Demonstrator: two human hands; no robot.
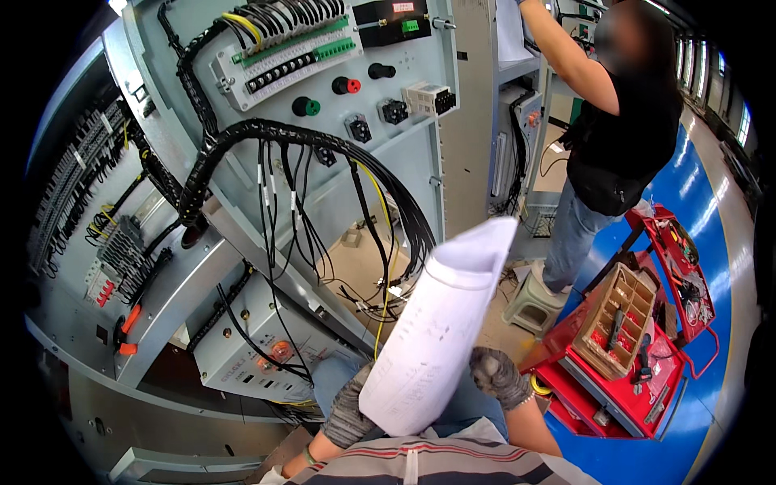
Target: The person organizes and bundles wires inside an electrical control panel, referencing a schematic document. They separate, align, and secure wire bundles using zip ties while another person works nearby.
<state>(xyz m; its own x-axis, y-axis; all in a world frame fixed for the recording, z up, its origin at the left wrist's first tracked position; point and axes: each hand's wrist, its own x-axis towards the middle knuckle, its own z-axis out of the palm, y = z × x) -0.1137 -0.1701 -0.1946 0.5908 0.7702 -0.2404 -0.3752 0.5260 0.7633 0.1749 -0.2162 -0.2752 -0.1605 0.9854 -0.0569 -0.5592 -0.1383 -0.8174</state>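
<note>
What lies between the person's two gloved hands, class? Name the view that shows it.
The curled white paper, as the head view shows: the left hand is at its lower left edge, the right hand to its right.

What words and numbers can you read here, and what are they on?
Pale grey box: dark print; I won't copy it.
Curled paper: faint print, too small to read.
White wire tags: too small to tell if there's print.
Red-and-white sticker, top: too blurred to read.

This is an electrical workshop, with a wired panel point(424, 65), red tool cart point(558, 352) and perhaps dim windows point(744, 123).
</note>
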